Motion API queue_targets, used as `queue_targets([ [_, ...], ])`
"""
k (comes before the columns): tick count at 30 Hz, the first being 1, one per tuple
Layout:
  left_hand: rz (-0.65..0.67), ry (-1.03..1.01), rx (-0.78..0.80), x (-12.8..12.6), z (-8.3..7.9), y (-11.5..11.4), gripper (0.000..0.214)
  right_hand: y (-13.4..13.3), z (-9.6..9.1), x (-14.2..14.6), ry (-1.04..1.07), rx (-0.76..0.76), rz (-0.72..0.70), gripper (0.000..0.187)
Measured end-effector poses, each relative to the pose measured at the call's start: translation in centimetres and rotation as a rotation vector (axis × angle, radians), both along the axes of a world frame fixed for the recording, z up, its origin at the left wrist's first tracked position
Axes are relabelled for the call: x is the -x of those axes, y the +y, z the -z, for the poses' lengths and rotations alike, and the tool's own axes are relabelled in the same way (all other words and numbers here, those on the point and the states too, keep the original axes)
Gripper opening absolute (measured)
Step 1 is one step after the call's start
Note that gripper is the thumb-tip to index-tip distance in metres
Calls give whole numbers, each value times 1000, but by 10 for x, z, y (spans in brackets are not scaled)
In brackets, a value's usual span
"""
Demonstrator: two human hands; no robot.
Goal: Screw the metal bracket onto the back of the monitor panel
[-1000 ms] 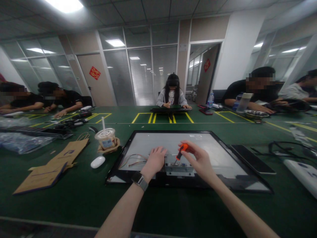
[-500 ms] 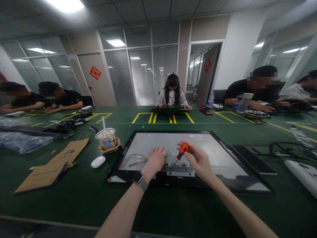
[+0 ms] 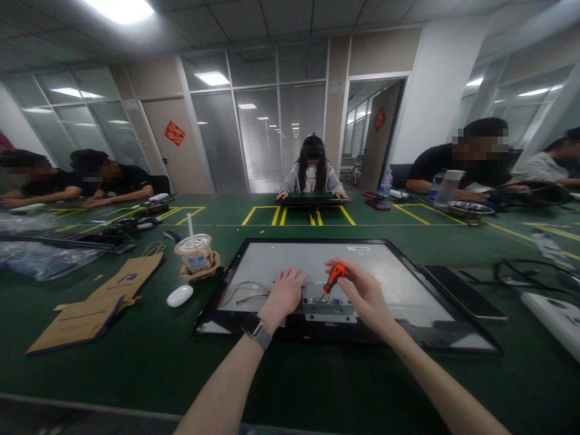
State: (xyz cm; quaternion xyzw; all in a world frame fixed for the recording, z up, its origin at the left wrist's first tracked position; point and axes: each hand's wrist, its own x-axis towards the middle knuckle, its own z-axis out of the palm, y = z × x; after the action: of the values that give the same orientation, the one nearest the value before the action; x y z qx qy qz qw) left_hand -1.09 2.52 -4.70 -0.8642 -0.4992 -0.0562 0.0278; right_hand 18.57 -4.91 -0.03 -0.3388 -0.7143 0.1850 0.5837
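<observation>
A flat display panel (image 3: 389, 296) with a black frame lies back side up on the green table. Near its front edge sits a metal bracket (image 3: 330, 311). My right hand (image 3: 362, 290) grips the orange and black handle of a screwdriver (image 3: 334, 278), its shaft slanting down to the bracket. Just left of the bracket, my left hand (image 3: 285, 293) lies on the panel with fingers stretched out. Thin coloured wires (image 3: 244, 292) run across the panel beside that hand.
On the left are a lidded drink cup (image 3: 194, 254), a white mouse (image 3: 180, 296) and a brown paper bag (image 3: 97, 302). A black phone (image 3: 464, 291) lies right of the panel, near a white power strip (image 3: 555, 320). Across the table sits a person (image 3: 312, 169).
My hands stay in nearly the same place, with the screwdriver still at the bracket. The person opposite has moved a hand to the left edge of their panel.
</observation>
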Motion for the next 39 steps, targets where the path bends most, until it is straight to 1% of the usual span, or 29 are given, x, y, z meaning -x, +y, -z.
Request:
queue_targets([
  [3, 7, -9, -4, 0, -1, -2, 48, 1, 2, 1, 18, 14, 8, 29],
  [7, -14, -6, 34, -1, -4, -3, 50, 3, -1, 2, 6, -21, 73, 21],
  [10, -16, -8, 36, -1, -4, -2, 50, 1, -4, 2, 5, -33, 89, 18],
  [15, -1, -14, 15, 0, 0, 0, 48, -1, -3, -1, -6, -15, 15, 27],
  [19, -3, -11, 22, -1, -3, -1, 47, 0, 0, -2, 3, 10, -12, 31],
  [24, -11, -2, 29, -2, -7, -4, 47, 1, -5, 2, -11, -43, 76, 21],
  [28, -11, -9, 34, -1, -6, -4, 48, 0, -8, 3, -1, -45, 88, 16],
  [34, -9, -25, 20, 0, 0, 0, 49, -2, -5, 0, 7, -21, 15, 26],
  [39, 3, -23, 12, 0, -3, -2, 47, -1, -2, -1, 6, 2, 3, 29],
])
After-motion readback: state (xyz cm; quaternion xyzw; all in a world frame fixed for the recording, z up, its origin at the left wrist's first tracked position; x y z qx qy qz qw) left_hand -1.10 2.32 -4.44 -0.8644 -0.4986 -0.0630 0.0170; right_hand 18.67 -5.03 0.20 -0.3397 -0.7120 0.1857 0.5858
